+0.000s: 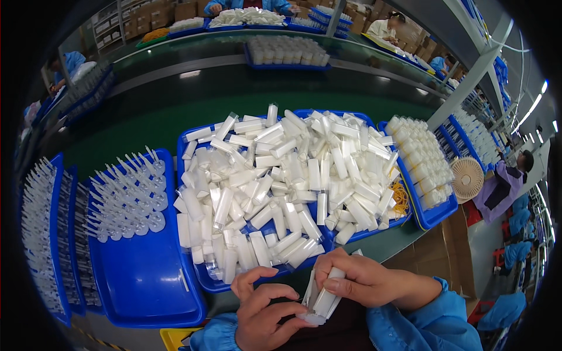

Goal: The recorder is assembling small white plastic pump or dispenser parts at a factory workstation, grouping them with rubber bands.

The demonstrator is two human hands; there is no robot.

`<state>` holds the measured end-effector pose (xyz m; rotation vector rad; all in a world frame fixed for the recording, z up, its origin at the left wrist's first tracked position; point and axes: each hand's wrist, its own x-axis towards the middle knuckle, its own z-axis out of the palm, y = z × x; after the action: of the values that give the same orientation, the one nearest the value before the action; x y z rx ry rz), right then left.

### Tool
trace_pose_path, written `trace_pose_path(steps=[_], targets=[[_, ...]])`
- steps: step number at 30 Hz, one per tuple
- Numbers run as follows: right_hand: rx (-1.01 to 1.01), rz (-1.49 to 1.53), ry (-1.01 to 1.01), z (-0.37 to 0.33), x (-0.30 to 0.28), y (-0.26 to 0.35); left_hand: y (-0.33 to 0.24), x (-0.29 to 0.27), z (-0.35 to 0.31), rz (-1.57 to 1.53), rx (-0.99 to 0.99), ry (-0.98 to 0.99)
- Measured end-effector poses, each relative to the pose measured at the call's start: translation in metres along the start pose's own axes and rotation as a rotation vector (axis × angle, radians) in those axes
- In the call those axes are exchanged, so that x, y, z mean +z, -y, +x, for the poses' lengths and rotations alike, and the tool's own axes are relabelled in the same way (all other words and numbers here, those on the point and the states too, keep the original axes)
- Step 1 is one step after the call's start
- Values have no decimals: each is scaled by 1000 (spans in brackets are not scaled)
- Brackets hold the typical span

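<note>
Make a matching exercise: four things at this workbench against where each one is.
Things:
1. white tube
2. tube pile
3. clear pump parts
4. fan

Places:
A. right of the trays
B. in the left blue tray
C. in the right hand, left hand at its base
D. heaped in the middle tray

Pairs: 1-C, 2-D, 3-B, 4-A

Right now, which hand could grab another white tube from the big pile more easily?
Probably the left hand: its fingers look free and sit just below the pile of white tubes. The right hand already grips a white tube.
</note>
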<state>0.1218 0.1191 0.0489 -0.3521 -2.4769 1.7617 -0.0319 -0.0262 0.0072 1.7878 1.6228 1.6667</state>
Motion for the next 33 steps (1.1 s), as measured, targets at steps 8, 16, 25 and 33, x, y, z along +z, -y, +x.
trace_pose_path(steps=[8,16,25,33], targets=[[124,144,-109,-7,13,0,-4,2,0,12,-13,-10],[-81,-226,-395,-18,9,0,4,10,-2,-206,-60,85],[245,-1042,-468,-61,11,-43,7,9,-10,-304,-43,3],[105,-1052,-633,-63,22,-77,3,3,-6,-254,-13,92]])
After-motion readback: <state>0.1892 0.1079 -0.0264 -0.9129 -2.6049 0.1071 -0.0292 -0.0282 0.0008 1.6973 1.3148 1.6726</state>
